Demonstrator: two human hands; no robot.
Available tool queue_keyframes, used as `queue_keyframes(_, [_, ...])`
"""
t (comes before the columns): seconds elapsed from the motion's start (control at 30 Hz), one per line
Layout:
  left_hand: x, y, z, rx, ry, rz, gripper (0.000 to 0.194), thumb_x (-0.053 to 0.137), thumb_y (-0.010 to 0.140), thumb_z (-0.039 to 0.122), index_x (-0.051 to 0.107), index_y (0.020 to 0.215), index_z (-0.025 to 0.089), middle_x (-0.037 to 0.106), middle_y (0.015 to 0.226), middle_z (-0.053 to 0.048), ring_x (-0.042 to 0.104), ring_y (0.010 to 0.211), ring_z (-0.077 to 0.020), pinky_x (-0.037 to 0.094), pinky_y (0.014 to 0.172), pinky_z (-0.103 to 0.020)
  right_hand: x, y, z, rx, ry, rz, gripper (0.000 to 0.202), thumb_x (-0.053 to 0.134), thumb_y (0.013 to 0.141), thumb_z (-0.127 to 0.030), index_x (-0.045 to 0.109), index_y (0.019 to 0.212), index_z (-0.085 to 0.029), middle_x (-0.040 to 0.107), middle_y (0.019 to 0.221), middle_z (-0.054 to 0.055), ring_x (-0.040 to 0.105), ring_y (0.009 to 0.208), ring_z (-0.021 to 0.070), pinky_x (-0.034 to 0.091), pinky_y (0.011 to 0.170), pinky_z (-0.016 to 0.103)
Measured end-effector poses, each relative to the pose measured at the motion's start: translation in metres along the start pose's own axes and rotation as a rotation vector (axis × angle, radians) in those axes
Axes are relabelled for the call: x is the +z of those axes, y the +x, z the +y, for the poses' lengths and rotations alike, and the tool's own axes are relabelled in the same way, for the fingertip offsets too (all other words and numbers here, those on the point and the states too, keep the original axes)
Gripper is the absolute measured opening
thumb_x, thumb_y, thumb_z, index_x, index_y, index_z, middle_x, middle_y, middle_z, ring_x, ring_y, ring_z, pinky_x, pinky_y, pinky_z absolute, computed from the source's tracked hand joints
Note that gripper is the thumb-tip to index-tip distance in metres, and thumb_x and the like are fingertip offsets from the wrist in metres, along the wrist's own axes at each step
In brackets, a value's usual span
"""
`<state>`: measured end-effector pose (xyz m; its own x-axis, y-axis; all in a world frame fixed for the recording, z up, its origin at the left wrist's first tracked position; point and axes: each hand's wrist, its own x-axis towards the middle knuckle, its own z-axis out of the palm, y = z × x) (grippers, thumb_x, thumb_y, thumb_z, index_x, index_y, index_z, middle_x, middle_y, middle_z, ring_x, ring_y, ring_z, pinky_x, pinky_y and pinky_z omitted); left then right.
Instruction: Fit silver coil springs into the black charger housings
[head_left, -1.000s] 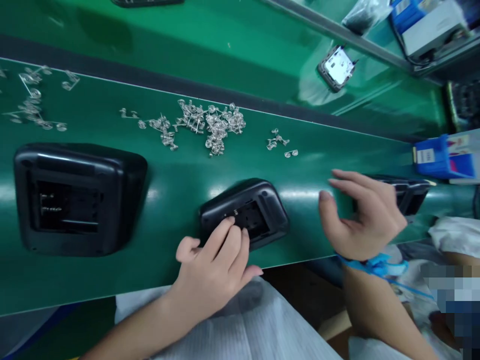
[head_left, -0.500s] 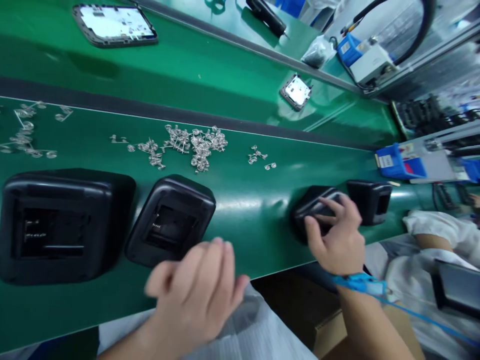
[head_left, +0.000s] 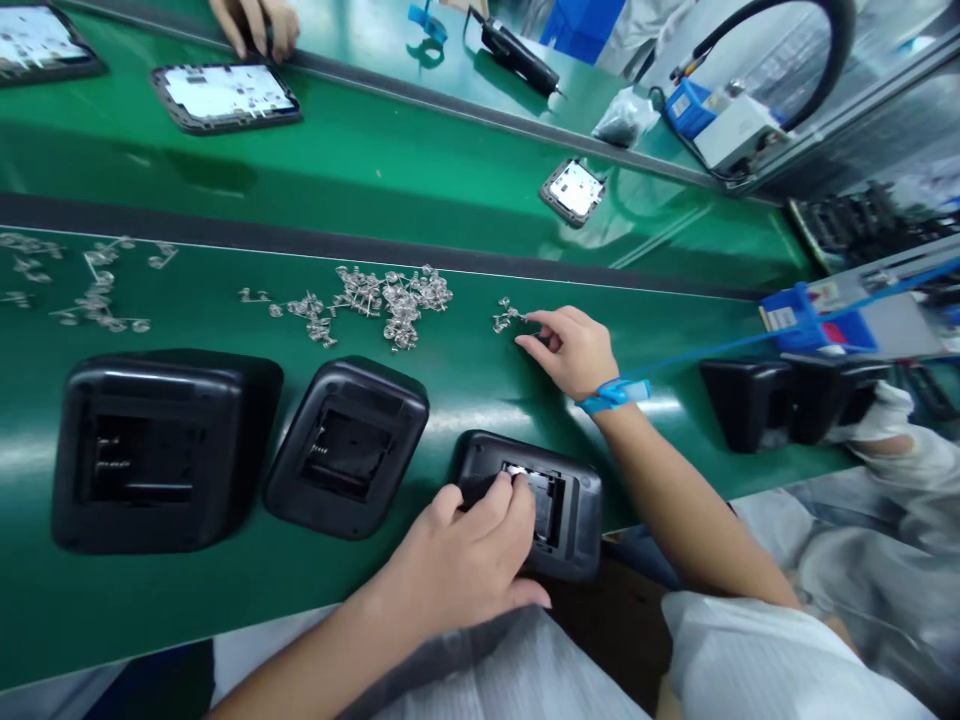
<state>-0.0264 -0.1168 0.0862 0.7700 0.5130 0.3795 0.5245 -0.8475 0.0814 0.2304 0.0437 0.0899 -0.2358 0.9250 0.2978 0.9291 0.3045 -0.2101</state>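
My left hand lies over a black plastic housing, its bent fingertips pressed into the open battery compartment; what is under them is hidden. With thumb and forefinger, my right hand pinches at a wire battery spring, mostly covered by the fingers. Touching or nearly touching the fingertips is a small group of springs. A blue wrist strap circles my right wrist. To the left stand two more black housings, one tilted and one larger in view, both with springs in their compartments.
A larger pile of springs lies mid-table, with more springs at left. Beyond a dark rail, device halves with white boards lie on a green surface, near another person's hand. More black housings and a blue bin are at right.
The housing under my right hand has come left and nearer, and my left hand is now on it. My right hand has moved up-left to the small spring group. Another hand has appeared at the top.
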Motion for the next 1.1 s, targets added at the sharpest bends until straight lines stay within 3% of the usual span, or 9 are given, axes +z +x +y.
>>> queue_keyframes(0.17, [0.002,0.002,0.003,-0.113,0.025,0.019,0.058,0.047,0.101,0.063,0.066,0.135,0.02,0.055,0.153,-0.004,0.04,0.139,-0.0248,0.034,0.071,-0.036,0.011,-0.012,-0.004,0.041,-0.174,-0.024,0.022,0.052,0.1,-0.03,0.07,0.098,-0.016,0.068,0.093,0.012,0.061,0.084,0.0245,0.045,0.074,0.035])
queue_keyframes(0.37, [0.009,0.001,0.003,-0.178,0.014,0.107,0.06,0.051,0.098,0.064,0.07,0.129,0.017,0.061,0.146,-0.008,0.049,0.129,-0.0298,0.03,0.073,-0.038,0.009,-0.02,0.013,0.147,-0.184,-0.02,0.014,0.052,0.096,-0.027,0.059,0.087,-0.02,0.065,0.08,0.009,0.058,0.076,0.0236,0.042,0.069,0.035])
queue_keyframes(0.47, [0.011,0.001,0.003,-0.177,0.0,0.12,0.063,0.05,0.097,0.066,0.07,0.13,0.017,0.061,0.146,-0.009,0.05,0.128,-0.0303,0.028,0.072,-0.038,0.004,-0.023,0.018,0.087,-0.156,0.028,0.01,0.054,0.093,-0.021,0.059,0.084,-0.02,0.068,0.08,0.009,0.062,0.075,0.0228,0.046,0.068,0.035])
queue_keyframes(0.6, [0.009,0.002,0.005,-0.19,-0.003,0.135,0.064,0.043,0.1,0.066,0.07,0.129,0.016,0.062,0.145,-0.007,0.049,0.13,-0.0284,0.029,0.071,-0.039,-0.019,-0.042,-0.012,-0.014,-0.005,0.235,0.0,0.064,0.093,-0.02,0.064,0.093,-0.021,0.073,0.084,0.004,0.068,0.071,0.0193,0.053,0.066,0.032])
queue_keyframes(0.67, [0.008,0.002,0.005,-0.191,-0.002,0.128,0.063,0.037,0.103,0.064,0.071,0.128,0.017,0.062,0.145,-0.006,0.048,0.133,-0.0264,0.03,0.071,-0.039,-0.037,-0.054,-0.04,-0.011,0.116,0.284,0.018,0.072,0.09,-0.019,0.065,0.106,-0.022,0.075,0.089,0.002,0.071,0.075,0.0187,0.056,0.07,0.031])
queue_keyframes(0.77, [0.009,0.002,0.005,-0.194,0.004,0.123,0.064,0.032,0.104,0.063,0.071,0.127,0.018,0.061,0.146,-0.006,0.048,0.133,-0.0263,0.03,0.072,-0.038,-0.064,-0.068,-0.08,-0.178,0.287,0.096,0.027,0.073,0.086,-0.006,0.068,0.109,-0.019,0.075,0.094,0.005,0.073,0.081,0.0183,0.058,0.074,0.03])
queue_keyframes(0.87, [0.01,0.002,0.006,-0.202,-0.004,0.138,0.063,0.036,0.103,0.064,0.072,0.125,0.017,0.064,0.143,-0.007,0.05,0.131,-0.0278,0.028,0.071,-0.038,-0.076,-0.074,-0.104,-0.328,0.35,-0.096,0.025,0.065,0.089,0.001,0.07,0.106,-0.015,0.073,0.1,0.01,0.07,0.089,0.0207,0.059,0.078,0.034])
queue_keyframes(1.1, [0.007,0.002,0.005,-0.193,-0.018,0.106,0.053,0.049,0.101,0.058,0.072,0.124,0.017,0.068,0.135,-0.006,0.047,0.134,-0.0268,0.032,0.072,-0.039,-0.07,-0.084,-0.109,-0.344,0.109,-0.164,0.021,0.057,0.094,-0.002,0.07,0.11,-0.009,0.071,0.096,0.013,0.062,0.08,0.0223,0.056,0.068,0.038])
